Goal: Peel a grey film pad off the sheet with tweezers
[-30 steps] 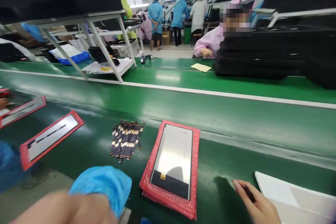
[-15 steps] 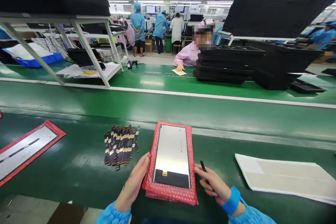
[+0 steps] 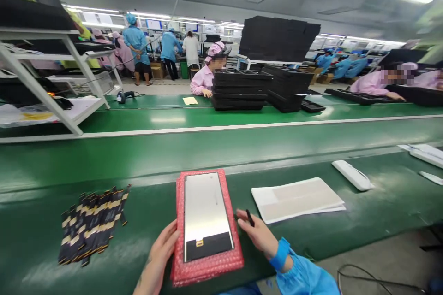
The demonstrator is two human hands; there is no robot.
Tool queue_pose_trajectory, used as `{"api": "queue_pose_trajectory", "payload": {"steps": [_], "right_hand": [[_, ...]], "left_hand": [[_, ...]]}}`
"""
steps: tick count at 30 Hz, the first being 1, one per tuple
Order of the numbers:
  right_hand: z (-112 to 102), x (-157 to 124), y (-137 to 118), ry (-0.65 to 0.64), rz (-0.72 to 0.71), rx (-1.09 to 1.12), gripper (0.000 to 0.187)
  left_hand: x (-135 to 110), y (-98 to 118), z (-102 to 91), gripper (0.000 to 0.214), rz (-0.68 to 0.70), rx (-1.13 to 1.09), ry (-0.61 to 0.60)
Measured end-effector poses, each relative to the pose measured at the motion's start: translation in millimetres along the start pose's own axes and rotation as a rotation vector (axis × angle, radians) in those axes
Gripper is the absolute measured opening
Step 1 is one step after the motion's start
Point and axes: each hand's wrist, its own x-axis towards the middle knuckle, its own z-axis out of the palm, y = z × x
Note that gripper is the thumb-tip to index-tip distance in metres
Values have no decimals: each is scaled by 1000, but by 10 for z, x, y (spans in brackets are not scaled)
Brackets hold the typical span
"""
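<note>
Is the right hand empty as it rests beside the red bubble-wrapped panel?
No, the right hand holds a small black pen-like tool beside the panel.

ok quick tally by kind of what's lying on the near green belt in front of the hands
red bubble-wrap pad with a display panel: 1
pile of black flex cables: 1
white sheet stack: 1
white oblong pieces: 3, the nearest at
total: 6
The left hand touches the pad; the right hand holds a black pen.
</note>
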Motion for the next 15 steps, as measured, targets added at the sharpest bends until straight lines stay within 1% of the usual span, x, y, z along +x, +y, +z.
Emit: {"api": "queue_pose_trajectory", "payload": {"steps": [1,2,3,4,5,6,7,8,9,10,11,12,13,14,15], "right_hand": [[-230,40,18,73,-65,-56,46],[-474,94,41,142,-118,-110,47],[-713,160,72,199,-154,-175,50],[-927,234,115,239,-173,-240,51],[-1101,312,170,271,-204,-381,49],[-1224,388,235,287,-246,-557,49],[-1298,454,303,290,-272,-667,47],[-1336,506,368,282,-294,-759,46],[-1357,542,424,270,-295,-818,46],[-1386,563,464,262,-272,-845,46],[-1445,574,483,267,-237,-886,47],[-1549,583,480,293,-188,-928,49],[-1703,595,454,339,-122,-964,51],[-1904,614,410,403,-49,-983,55],[-2138,639,354,477,29,-995,59]], "left_hand": [[38,-19,-14,65,87,110,59],[66,-24,4,62,208,234,117],[78,-14,70,58,357,365,156],[75,14,195,52,521,492,152],[62,60,384,46,686,609,91],[46,120,634,42,824,719,-29],[37,191,931,41,927,805,-205],[43,268,1258,42,987,893,-403],[68,347,1590,44,970,1000,-557],[113,421,1907,46,917,1090,-621],[176,485,2189,48,823,1177,-621],[249,534,2423,49,719,1260,-589],[324,563,2605,50,663,1295,-571],[395,573,2735,50,610,1324,-557],[457,564,2821,50,576,1341,-553]]}}
